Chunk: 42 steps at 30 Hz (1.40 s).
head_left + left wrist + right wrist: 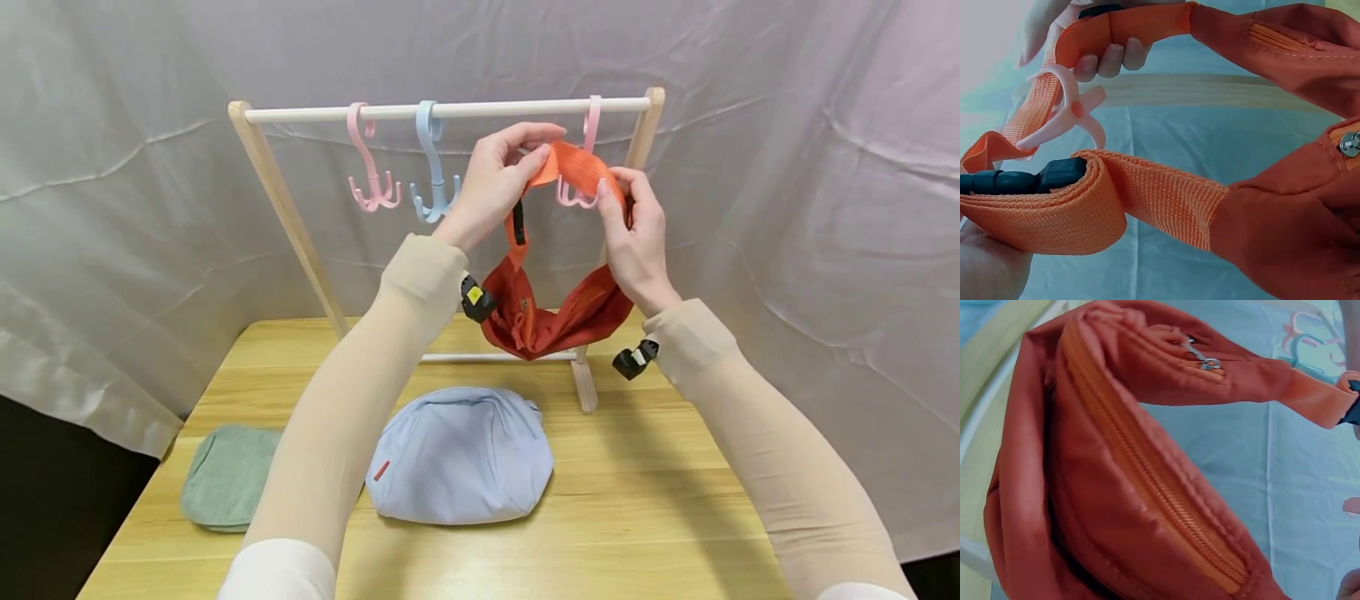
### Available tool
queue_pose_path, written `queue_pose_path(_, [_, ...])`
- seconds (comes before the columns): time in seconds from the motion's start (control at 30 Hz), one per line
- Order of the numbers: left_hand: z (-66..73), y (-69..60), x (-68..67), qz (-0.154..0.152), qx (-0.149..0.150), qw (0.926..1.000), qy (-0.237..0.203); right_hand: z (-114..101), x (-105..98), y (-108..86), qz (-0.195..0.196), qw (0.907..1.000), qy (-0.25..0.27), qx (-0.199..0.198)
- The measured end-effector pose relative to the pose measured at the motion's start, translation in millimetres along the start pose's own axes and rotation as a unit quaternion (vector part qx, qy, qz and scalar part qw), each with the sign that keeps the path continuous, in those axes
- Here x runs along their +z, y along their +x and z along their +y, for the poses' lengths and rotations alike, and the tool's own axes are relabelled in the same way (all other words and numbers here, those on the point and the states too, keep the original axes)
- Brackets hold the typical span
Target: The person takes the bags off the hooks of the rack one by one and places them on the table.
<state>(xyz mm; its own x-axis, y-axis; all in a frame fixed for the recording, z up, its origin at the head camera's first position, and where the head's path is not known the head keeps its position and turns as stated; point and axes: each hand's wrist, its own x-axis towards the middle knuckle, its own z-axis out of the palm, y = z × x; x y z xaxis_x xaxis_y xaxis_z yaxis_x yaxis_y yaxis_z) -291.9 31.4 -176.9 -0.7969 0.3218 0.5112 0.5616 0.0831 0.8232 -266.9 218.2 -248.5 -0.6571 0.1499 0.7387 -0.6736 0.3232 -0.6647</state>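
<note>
A red waist bag (555, 321) hangs beneath both hands by its orange strap (581, 169). The left hand (498, 175) pinches one side of that strap, near a black buckle (1041, 178). On the other side, the right hand (636, 229) grips the strap between thumb and fingers. Between the hands is the right-hand pink hook (591, 125), its prongs showing below the strap. In the left wrist view the pink prongs (1075, 109) lie within the strap's loop; whether the strap bears on them I cannot tell. Zippers show on the bag (1129, 462) in the right wrist view.
The rack's white bar (495, 109) also carries another pink hook (367, 162) and a blue hook (432, 167). Below, on the wooden table (637, 517), lie a light blue bag (465, 458) and a green pouch (228, 475), partly behind the left arm. Grey curtain (810, 250) surrounds the rack.
</note>
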Motion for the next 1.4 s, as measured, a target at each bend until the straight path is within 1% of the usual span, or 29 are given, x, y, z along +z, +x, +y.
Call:
queue_pose_path(0.1, [-0.2, -0.5, 0.0, 0.0, -0.002, 1.0, -0.001, 0, 0, 1.8, -0.002, 0.9987, 0.05, 0.007])
queue_pose_path(0.17, [-0.8, -0.2, 0.0, -0.004, 0.001, 1.0, -0.001, -1, 0, 3.0, 0.002, 0.9976, 0.069, 0.01])
queue_pose_path(0.3, [-0.2, -0.1, 0.2, -0.009, 0.016, 0.9998, 0.001, -4, 0, 6.1, 0.015, 0.996, 0.085, 0.021])
queue_pose_path(0.4, [1.6, -1.1, 0.4, -0.007, 0.025, 0.9997, 0.004, -6, -1, 8.3, 0.023, 0.9944, 0.098, 0.033])
queue_pose_path(0.53, [2.8, -1.4, 0.8, -0.005, 0.03, 0.9995, 0.013, -8, -1, 10.3, 0.031, 0.9911, 0.123, 0.042])
queue_pose_path(0.73, [3.4, -0.8, 1.4, -0.004, 0.041, 0.9988, 0.026, -8, -1, 12.5, 0.041, 0.99, 0.128, 0.044])
queue_pose_path(0.93, [1.3, 3.0, 2.4, 0.0, 0.042, 0.9986, 0.033, -8, -1, 14.0, 0.046, 0.9886, 0.137, 0.043])
queue_pose_path(1.07, [2.6, 4.4, 2.8, 0.002, 0.043, 0.9983, 0.038, -9, 0, 16.1, 0.047, 0.9874, 0.145, 0.043])
queue_pose_path(1.17, [3.1, 4.4, 1.7, 0.0, 0.052, 0.9969, 0.059, -10, 0, 17.3, 0.048, 0.9869, 0.148, 0.042])
queue_pose_path(1.27, [3.3, 3.1, 0.4, -0.01, 0.054, 0.9939, 0.095, -10, 0, 17.7, 0.049, 0.986, 0.154, 0.044])
queue_pose_path(1.4, [1.3, 2.9, -1.5, -0.023, 0.063, 0.9847, 0.161, -9, -1, 18.0, 0.047, 0.9864, 0.152, 0.043])
